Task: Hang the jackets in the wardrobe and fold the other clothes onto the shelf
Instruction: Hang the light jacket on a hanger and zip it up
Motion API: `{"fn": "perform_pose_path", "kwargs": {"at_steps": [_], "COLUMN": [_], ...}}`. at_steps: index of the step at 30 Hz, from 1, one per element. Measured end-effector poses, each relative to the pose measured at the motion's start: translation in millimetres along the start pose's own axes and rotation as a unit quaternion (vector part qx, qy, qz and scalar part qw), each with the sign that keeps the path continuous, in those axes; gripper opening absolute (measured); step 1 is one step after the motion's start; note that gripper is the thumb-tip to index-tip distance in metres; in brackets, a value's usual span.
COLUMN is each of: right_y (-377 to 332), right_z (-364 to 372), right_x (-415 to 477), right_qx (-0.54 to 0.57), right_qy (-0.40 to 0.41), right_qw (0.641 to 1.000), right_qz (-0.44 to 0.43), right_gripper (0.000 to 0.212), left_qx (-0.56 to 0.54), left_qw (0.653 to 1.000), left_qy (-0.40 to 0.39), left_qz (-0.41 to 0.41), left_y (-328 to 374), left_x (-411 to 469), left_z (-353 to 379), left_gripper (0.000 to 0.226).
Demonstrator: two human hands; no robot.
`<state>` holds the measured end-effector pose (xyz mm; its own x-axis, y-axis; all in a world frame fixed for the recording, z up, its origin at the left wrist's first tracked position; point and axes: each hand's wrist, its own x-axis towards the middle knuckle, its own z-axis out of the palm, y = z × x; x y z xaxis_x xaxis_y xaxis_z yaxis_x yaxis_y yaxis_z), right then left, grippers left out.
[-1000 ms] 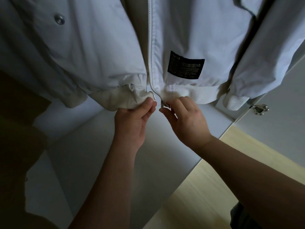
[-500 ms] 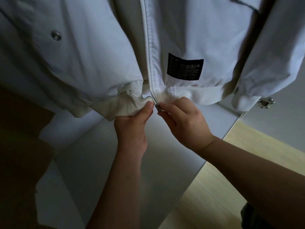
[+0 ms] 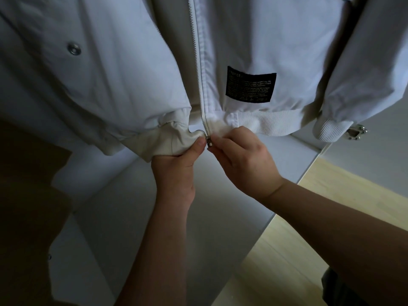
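Ribbed cream hem (image 3: 167, 143) is bunching in our left hand (image 3: 176, 171), whose thumb and curled fingers are gripping it. Just beside it, our right hand (image 3: 242, 160) is pinching the metal zip slider (image 3: 208, 142) at the bottom of the teeth. Above both hands the pale jacket (image 3: 254, 40) is hanging with its front open. A black label (image 3: 250, 87) is showing on the panel above our right hand and a snap button (image 3: 74, 49) on the other. The jacket is hanging over the wardrobe's white base board (image 3: 132, 217). One cuff (image 3: 331, 129) is dangling near the board's far right corner, beside a metal fitting (image 3: 355, 132).
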<state>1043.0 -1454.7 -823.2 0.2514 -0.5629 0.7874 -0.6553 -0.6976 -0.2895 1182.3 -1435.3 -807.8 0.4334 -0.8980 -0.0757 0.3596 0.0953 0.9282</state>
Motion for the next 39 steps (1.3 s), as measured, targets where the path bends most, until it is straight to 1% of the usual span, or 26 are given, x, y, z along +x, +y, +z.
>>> {"fn": "perform_pose_path", "kwargs": {"at_steps": [3,7,10,13,15,19,22,24,26,28,30,33,35,37,39], "right_y": [0.1,4.5,6.4,10.7,11.6,10.0,8.6,7.3,6.6,7.1,6.9,-0.3,-4.7,-8.1,-12.7], "right_z": [-0.2,-0.7,-0.9,-3.8,-5.6,-6.0,-4.8,-5.0,-5.8,-7.5,-9.4,-10.7,-11.9,-13.7,-15.2], "right_x": [0.6,1.2,0.4,2.3,3.4,2.9,2.0,5.0,11.1,16.9,18.4,24.0,31.2,37.1,38.7], "right_qx": [-0.004,-0.015,-0.023,-0.024,-0.03,-0.035,-0.043,-0.044,-0.029,-0.018,-0.029,-0.043,-0.045,-0.043,-0.039], "right_qy": [0.001,0.001,-0.011,-0.026,-0.029,-0.032,-0.055,-0.082,-0.11,-0.138,-0.142,-0.119,-0.078,-0.048,-0.043], "right_qw": [1.0,0.999,0.998,0.995,0.994,0.994,0.991,0.989,0.988,0.984,0.984,0.988,0.993,0.996,0.997], "right_qz": [-0.011,-0.033,-0.054,-0.091,-0.097,-0.101,-0.117,-0.113,-0.107,-0.111,-0.101,-0.086,-0.075,-0.059,-0.049], "right_gripper": [0.01,0.017,0.016,0.016,0.018,0.016,0.014,0.011,0.007,0.001,0.004,0.007,0.008,0.008,0.007], "left_qx": [0.04,0.095,0.116,0.13,0.139,0.197,0.241,0.265,0.258,0.25,0.249,0.266,0.289,0.301,0.288], "left_qw": [0.999,0.992,0.989,0.985,0.983,0.971,0.957,0.954,0.959,0.965,0.966,0.962,0.955,0.952,0.957], "left_qy": [-0.008,-0.071,-0.09,-0.111,-0.116,-0.135,-0.158,-0.137,-0.114,-0.084,-0.064,-0.067,-0.064,-0.051,-0.031], "left_qz": [0.014,0.041,0.035,0.021,0.01,0.015,0.02,0.03,0.016,-0.002,-0.008,0.0,0.003,0.0,-0.006], "left_y": [-2.1,-2.0,-0.5,-1.4,-1.5,-0.2,1.7,-0.7,-3.9,-6.0,-7.6,-6.1,-6.4,-7.0,-7.4], "left_x": [3.0,5.5,7.5,10.0,9.8,12.4,15.0,15.0,13.4,12.4,13.1,12.2,12.6,13.6,14.0], "left_z": [-4.2,-12.0,-15.8,-19.4,-20.9,-27.0,-31.9,-31.7,-28.6,-25.4,-21.2,-17.8,-17.6,-18.2,-18.3], "left_gripper": [0.037,0.025,0.029,0.022,0.019,0.02,0.019,0.012,0.008,0.011,0.013,0.009,0.009,0.01,0.009]}}
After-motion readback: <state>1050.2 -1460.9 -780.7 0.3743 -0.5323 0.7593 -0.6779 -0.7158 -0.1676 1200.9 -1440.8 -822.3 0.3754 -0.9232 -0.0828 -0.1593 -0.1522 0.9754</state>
